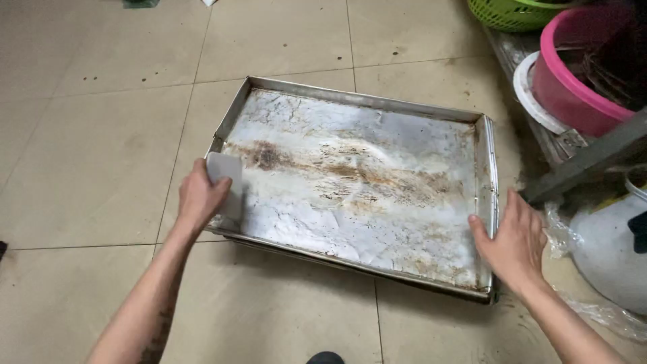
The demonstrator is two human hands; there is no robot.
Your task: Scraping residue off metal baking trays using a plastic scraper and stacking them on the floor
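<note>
1. The tray (357,182), a big metal baking sheet streaked with brown burnt residue, lies flat on the tiled floor (101,155), and I can see the rim of a 2nd tray just under its near edge.
2. My left hand (199,197) is closed around a pale flat scraper (226,183), its blade down on the tray's left end, just beside the darkest stain.
3. My right hand (513,241) is open, fingers spread and pressed against the tray's right rim, gripping nothing.
4. To scrape well, I'd judge the blade should sit at a low angle, pushed in long strokes toward the rust-coloured band in the middle.
5. The right hand should brace firmly, since the tray may slide on the one beneath.
6. A pink tub (579,74) and green basket (512,12) sit well apart at the upper right.
</note>
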